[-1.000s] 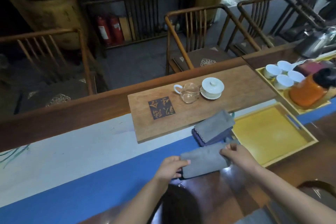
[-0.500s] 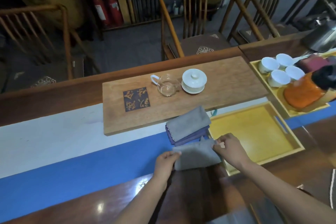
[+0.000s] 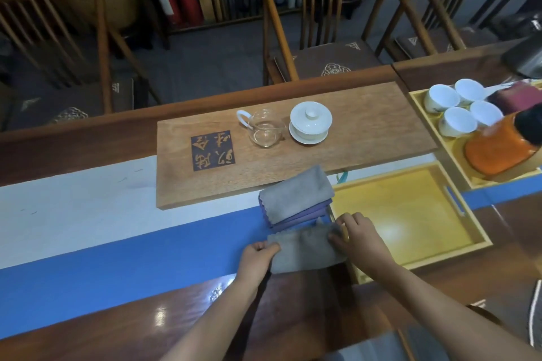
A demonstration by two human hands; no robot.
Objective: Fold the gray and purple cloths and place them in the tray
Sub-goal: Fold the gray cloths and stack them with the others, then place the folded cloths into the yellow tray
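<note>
I have a gray cloth (image 3: 305, 250) folded into a strip on the table (image 3: 293, 316), lying across the near edge of the blue runner (image 3: 117, 267) and just left of the tray (image 3: 475, 228). My left hand (image 3: 256, 256) pinches its left end, thumb on top and fingers curled under the edge. My right hand (image 3: 359, 239) grips the right end, fingers curled over a bunched corner that stands up a little against the tray's near-left corner.

Just behind the cloth, touching or nearly touching its far edge, sits a stack (image 3: 296, 202): a gray piece on top, purple layers showing beneath at the left and near sides. The stack rests partly on the runner and partly over the near edge of the wooden board (image 3: 366, 132), with its right side against the tray wall.

The tray is yellow, with a slot handle in its right wall. Its left wall stands directly between the cloth and the tray floor, and my right hand is over that wall's near end.

On the board stand a glass pitcher (image 3: 265, 129) and a lidded white cup (image 3: 310, 121), side by side, well behind the stack. To the right, a second tray (image 3: 416, 99) holds four white cups (image 3: 456, 105) and an orange pot (image 3: 501, 146). Wooden chairs (image 3: 281, 38) line the far side of the table.
</note>
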